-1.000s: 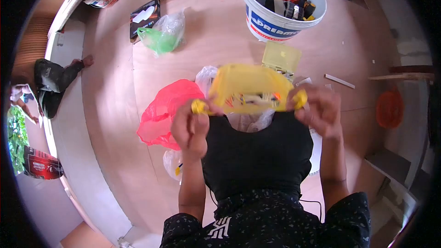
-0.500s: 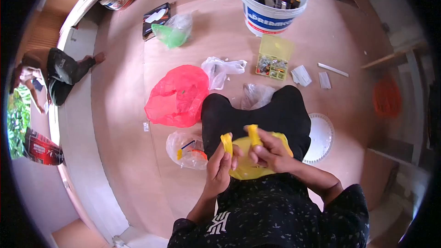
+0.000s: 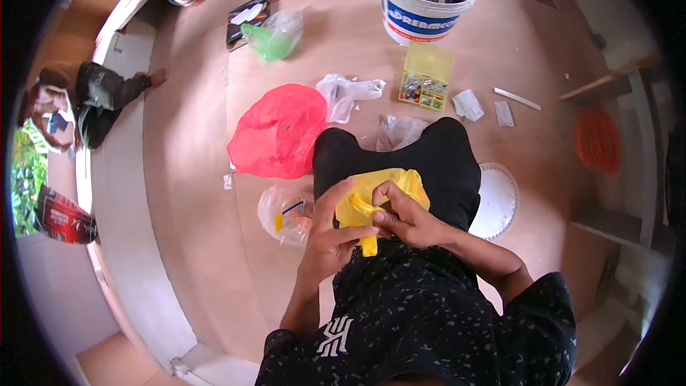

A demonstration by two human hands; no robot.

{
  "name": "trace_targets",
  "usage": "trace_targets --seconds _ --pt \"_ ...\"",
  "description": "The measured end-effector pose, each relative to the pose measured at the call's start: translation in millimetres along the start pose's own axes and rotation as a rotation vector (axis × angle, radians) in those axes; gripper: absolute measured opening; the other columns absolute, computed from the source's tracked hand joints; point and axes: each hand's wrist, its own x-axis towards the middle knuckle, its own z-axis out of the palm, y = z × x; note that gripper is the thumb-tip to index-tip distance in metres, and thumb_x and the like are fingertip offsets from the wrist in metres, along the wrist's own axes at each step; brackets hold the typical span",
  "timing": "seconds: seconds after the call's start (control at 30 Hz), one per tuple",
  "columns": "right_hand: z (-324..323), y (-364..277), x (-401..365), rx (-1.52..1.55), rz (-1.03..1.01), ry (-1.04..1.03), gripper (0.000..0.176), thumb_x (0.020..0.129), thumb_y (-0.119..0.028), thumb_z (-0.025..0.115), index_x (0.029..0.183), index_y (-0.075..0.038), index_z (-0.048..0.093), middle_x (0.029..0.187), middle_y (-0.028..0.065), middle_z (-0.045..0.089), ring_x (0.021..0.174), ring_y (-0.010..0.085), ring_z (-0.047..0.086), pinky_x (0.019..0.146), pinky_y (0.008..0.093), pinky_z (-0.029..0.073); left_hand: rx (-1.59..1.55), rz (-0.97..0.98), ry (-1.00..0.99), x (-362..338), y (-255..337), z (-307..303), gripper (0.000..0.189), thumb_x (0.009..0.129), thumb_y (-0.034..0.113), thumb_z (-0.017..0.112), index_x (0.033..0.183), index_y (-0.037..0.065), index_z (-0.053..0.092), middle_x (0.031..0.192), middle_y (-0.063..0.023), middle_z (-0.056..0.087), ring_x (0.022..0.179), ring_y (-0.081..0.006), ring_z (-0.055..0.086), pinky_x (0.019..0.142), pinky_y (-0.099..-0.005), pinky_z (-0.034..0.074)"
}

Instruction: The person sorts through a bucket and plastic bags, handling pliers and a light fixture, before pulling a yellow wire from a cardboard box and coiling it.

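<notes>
Over my lap, a yellow plastic bag [image 3: 401,181] lies against my black trousers, its top twisted into strips between my hands. My right hand [image 3: 411,221] is closed, pinching a yellow strip between thumb and bent fingers. From the left side, my left hand [image 3: 327,236] wraps partly round the gathered plastic, one finger stretched toward my right thumb. A short yellow end hangs below that finger. Part of the left grip is hidden.
Around me lie a red plastic bag [image 3: 275,139], a clear bag [image 3: 271,207], a yellow compartment box [image 3: 426,75], a white round lid [image 3: 498,200] and a white bucket [image 3: 421,11] of tools. A person's leg [image 3: 107,93] shows at left.
My hands, which each held up a separate yellow bag handle, have come together lower over my lap. The handles are now crossed or looped between my fingers. The view has shifted slightly.
</notes>
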Motion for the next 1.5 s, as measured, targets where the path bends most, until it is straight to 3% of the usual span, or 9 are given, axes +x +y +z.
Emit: trace_targets --seconds 0.2,0.37,0.57,0.77,0.83,0.93,1.1,1.3,1.5 --pt "5 13 2 -0.033 -0.059 -0.125 0.018 0.091 -0.005 0.046 0.096 -0.008 0.028 0.071 0.0024 0.043 0.060 0.0083 0.041 0.053 0.0229 0.037 0.036 -0.125 -0.110 -8 2 -13 0.032 0.066 -0.006 0.067 0.091 0.014 0.070 0.083 -0.0054 0.059 0.076 -0.0198 0.058 0.067 -0.0266 0.046" --pt "8 15 -8 -0.397 -0.216 0.126 0.024 0.080 0.002 0.056 0.093 -0.005 0.036 0.075 0.0083 0.050 0.066 0.0153 0.055 0.055 0.0278 0.044 -0.307 -0.416 0.281 -11 4 8 0.009 0.074 0.003 0.068 0.076 0.000 0.060 0.074 -0.0044 0.057 0.059 -0.0098 0.054 0.054 -0.0226 0.042" --pt "4 7 -15 -0.927 -0.526 0.140 0.028 0.065 0.008 0.059 0.089 -0.005 0.052 0.086 0.0111 0.055 0.075 0.0308 0.058 0.062 0.0359 0.049 0.173 -0.243 -0.062 -12 -3 0 0.015 0.072 0.007 0.071 0.079 -0.001 0.060 0.075 -0.0079 0.055 0.064 -0.0169 0.054 0.057 -0.0285 0.041" --pt "-7 15 -14 -0.696 -0.436 -0.016 0.032 0.062 0.012 0.061 0.087 -0.005 0.053 0.091 0.0120 0.057 0.083 0.0274 0.060 0.065 0.0325 0.050 0.015 -0.232 -0.730 -2 -13 -14 0.019 0.085 0.016 0.058 0.094 0.000 0.062 0.089 -0.0095 0.059 0.077 -0.0190 0.056 0.066 -0.0306 0.043" --pt "-8 13 -9 -0.696 -0.557 -0.011 0.038 0.061 0.010 0.064 0.096 -0.006 0.057 0.092 0.0096 0.056 0.082 0.0257 0.060 0.064 0.0313 0.050 -0.574 -0.472 -0.583 -12 -28 -7 0.026 0.092 0.019 0.049 0.103 -0.004 0.057 0.093 -0.0055 0.058 0.089 -0.0130 0.054 0.076 -0.0264 0.043" --pt "-8 10 -11 -0.910 -0.613 -0.056 0.048 0.066 -0.001 0.068 0.112 -0.009 0.060 0.093 0.0066 0.054 0.079 0.0218 0.059 0.062 0.0287 0.050 -0.723 -0.552 -0.584 -17 -34 -3 0.028 0.094 0.020 0.046 0.103 -0.005 0.054 0.092 0.0002 0.055 0.089 -0.0069 0.048 0.077 -0.0231 0.040" --pt "-10 14 -11 -0.722 -0.639 0.010 0.028 0.069 0.000 0.067 0.096 -0.007 0.065 0.091 0.0070 0.054 0.076 0.0219 0.059 0.063 0.0290 0.049 -0.735 -0.757 -0.482 -23 -39 -1 0.024 0.093 0.020 0.048 0.091 -0.003 0.055 0.078 0.0020 0.052 0.075 -0.0054 0.045 0.065 -0.0227 0.037" --pt "-10 12 -11 -0.607 -0.590 0.042 0.025 0.069 0.001 0.068 0.092 -0.006 0.062 0.091 0.0087 0.056 0.075 0.0236 0.059 0.063 0.0291 0.048 -0.437 -0.321 -0.328 -18 -27 9 0.019 0.089 0.016 0.054 0.082 -0.001 0.052 0.074 -0.0038 0.051 0.071 -0.0135 0.051 0.063 -0.0272 0.039" --pt "-38 -42 27 -0.719 -0.088 0.197 0.032 0.070 0.003 0.064 0.101 -0.002 0.061 0.080 0.0110 0.060 0.072 0.0190 0.059 0.067 0.0284 0.046 -0.088 -0.210 -0.046 38 -41 24 0.013 0.089 0.010 0.050 0.092 -0.002 0.054 0.083 -0.0101 0.050 0.075 -0.0171 0.051 0.066 -0.0301 0.041"
